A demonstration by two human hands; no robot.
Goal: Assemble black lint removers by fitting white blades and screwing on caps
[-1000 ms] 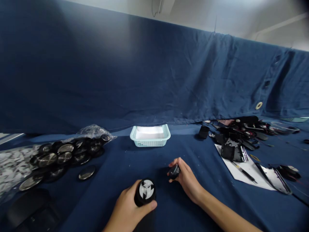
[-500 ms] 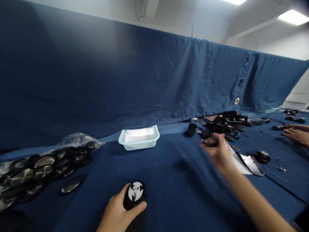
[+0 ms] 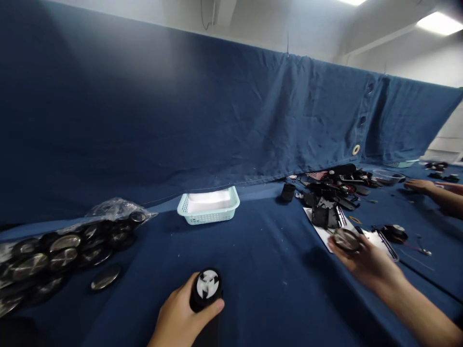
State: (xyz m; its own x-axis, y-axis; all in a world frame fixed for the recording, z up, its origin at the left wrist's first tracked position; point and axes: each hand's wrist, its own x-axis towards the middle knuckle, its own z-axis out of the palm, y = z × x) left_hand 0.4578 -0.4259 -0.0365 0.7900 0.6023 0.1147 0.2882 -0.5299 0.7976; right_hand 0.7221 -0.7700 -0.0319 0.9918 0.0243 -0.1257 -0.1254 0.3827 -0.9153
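Observation:
My left hand [image 3: 179,313] is wrapped round a black cylindrical part [image 3: 207,285] with a white hub on top cut by black gaps. Its lower portion runs down out of the picture. On the right, my right hand [image 3: 372,265] grips a round black cap [image 3: 346,239] with a shiny, metallic-looking face, palm turned partly up. This cap is held above the near edge of a white sheet [image 3: 321,233], where a black open housing [image 3: 326,216] lies. Similar round caps [image 3: 65,259] are heaped at the left, and one single cap [image 3: 106,277] lies beside the heap.
A pale green basket [image 3: 211,217] with white lining stands mid-table before the blue curtain [image 3: 217,120]. Clear plastic wrap [image 3: 117,208] lies behind the caps. Black parts [image 3: 347,185] are piled at the back right. A co-worker's hand [image 3: 421,185] rests at far right.
My right hand has moved right and nearer to me, and the round cap in it now shows its face. My left hand has barely shifted. The co-worker's hand has moved back and left.

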